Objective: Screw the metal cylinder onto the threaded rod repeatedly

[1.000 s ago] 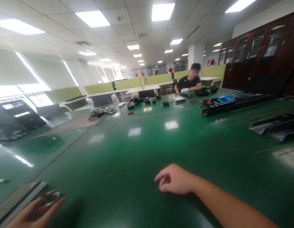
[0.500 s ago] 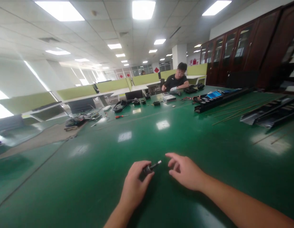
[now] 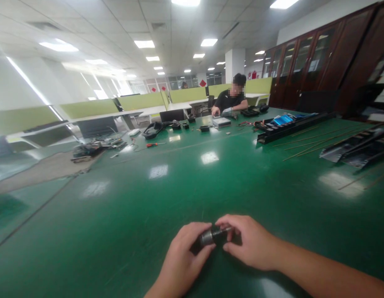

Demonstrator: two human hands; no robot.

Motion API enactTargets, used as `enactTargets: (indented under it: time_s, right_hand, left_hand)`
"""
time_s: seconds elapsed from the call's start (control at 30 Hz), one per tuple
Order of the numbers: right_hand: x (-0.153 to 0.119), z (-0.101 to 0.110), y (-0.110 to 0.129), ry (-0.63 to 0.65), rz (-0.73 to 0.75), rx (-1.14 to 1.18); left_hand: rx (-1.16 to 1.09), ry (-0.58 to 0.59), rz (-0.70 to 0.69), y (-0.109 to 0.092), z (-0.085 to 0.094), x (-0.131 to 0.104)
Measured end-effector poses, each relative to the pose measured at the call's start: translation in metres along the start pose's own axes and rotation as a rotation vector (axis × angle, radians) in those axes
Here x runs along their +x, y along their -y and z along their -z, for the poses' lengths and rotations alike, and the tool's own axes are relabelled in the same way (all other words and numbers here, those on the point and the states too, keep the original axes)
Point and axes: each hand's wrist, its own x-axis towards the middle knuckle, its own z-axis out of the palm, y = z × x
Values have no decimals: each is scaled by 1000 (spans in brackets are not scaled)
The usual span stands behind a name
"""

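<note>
Here, our left fingers (image 3: pixel 198 228) grip a dark, ribbed metallic cylinder (image 3: pixel 208 237) over the green table (image 3: pixel 129 231); right fingers (image 3: pixel 231 219) curl at its other end, contact unclear. Tugging off-axis, we could drop it.

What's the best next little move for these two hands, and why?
I'd probably close the right hand on the thin end of the small metal part. The left hand already grips the thick end, the thin end points toward the right hand's curled fingers, and the right thumb seems to stand clear of it.
</note>
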Motion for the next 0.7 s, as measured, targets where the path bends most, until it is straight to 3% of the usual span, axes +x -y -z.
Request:
enactTargets:
  time_s: [0.13,0.4,0.7]
  right_hand:
    - [-1,-2,0,6,19,55]
    - [3,3,0,61,124,-93]
    - [2,3,2,41,-20,5]
  left_hand:
    - [3,32,-26,-4,1,-2]
    - [22,14,-54,-8,0,-2]
    - [19,-36,-41,-8,-5,-5]
